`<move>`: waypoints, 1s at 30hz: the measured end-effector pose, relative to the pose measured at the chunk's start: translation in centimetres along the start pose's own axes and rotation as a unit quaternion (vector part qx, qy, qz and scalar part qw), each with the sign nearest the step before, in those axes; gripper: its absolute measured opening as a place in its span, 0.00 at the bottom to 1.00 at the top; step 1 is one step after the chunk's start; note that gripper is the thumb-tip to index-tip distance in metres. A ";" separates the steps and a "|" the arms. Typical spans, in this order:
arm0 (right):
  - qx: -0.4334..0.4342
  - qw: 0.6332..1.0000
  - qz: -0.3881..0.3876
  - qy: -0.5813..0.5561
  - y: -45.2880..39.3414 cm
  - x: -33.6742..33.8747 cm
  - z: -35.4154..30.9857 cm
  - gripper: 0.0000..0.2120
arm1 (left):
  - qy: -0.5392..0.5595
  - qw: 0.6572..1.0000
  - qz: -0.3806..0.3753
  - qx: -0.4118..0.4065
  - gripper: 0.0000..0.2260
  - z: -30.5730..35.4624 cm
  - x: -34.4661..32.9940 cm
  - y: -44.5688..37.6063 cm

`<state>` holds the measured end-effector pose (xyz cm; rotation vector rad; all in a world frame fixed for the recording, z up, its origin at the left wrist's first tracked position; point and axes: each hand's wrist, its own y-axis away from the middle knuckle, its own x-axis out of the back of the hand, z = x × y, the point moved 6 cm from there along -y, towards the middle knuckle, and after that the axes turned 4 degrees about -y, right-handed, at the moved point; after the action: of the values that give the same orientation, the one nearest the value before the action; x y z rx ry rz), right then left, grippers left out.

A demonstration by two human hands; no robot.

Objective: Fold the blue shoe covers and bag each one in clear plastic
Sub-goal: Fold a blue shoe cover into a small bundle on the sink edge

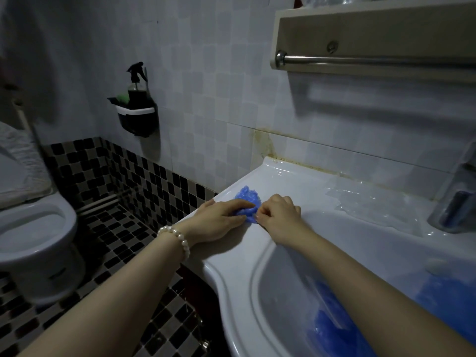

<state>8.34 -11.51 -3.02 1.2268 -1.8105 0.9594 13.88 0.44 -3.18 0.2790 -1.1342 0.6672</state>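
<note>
A crumpled blue shoe cover [247, 199] lies on the left ledge of the white sink [278, 176]. My left hand [219, 219] lies flat with its fingers pressing the cover's near left part. My right hand [279, 211] has curled fingers that pinch the cover's right edge. Clear plastic bags [365, 202] lie spread on the ledge behind the basin, to the right of my hands. More blue shoe covers [332, 331] sit in the basin, partly hidden by my right forearm.
A toilet [36, 228] stands at the left over a checkered tile floor. A wall caddy with a spray bottle [136, 99] hangs on the tiled wall. A shelf with a towel bar [373, 59] juts out above the sink. The tap [456, 199] rises at the right.
</note>
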 end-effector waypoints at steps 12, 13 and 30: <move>-0.077 0.996 -0.045 0.032 -0.6 0.0 0.2 0.12 | 0.095 0.993 0.068 -0.007 0.08 -1.0 -0.3 0.1; -0.073 0.996 -0.049 0.029 -0.5 0.0 0.2 0.14 | 0.102 0.992 0.077 -0.003 0.07 -1.2 -0.3 0.1; 0.120 0.987 0.026 -0.100 0.3 0.7 -0.1 0.01 | 0.146 0.986 0.085 -0.004 0.10 -1.5 -0.3 -0.1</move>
<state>7.90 -11.61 -2.40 1.4757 -1.9320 1.1451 15.00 1.02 -4.02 0.0743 -0.8843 0.8251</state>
